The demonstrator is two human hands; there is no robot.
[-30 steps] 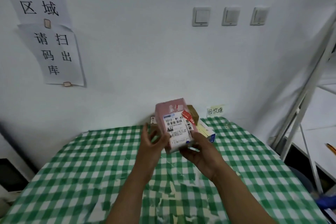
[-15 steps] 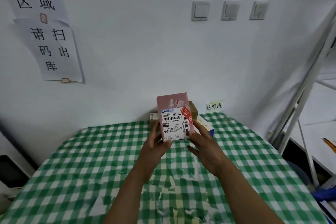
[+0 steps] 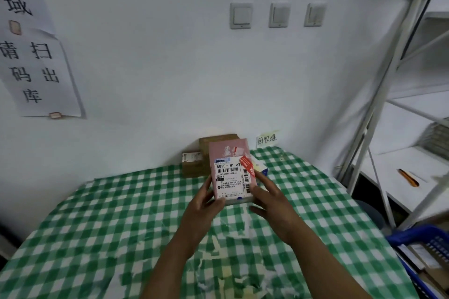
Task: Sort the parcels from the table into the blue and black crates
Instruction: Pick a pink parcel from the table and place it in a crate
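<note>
A pink parcel with a white shipping label stands upright above the green checked table, label facing me. My left hand grips its lower left edge, thumb on the front. My right hand holds its right side with fingers along the edge. Behind it, brown cardboard parcels lie against the wall, and a white and blue box peeks out on the right. The blue crate shows at the lower right with parcels inside. The black crate is out of view.
A white metal shelf rack stands at the right, close to the table's edge. A dark round bin sits below it. Paper signs and three switches hang on the wall.
The pink parcel has turned upright with its label square to me. The view has shifted right, bringing the blue crate into sight.
</note>
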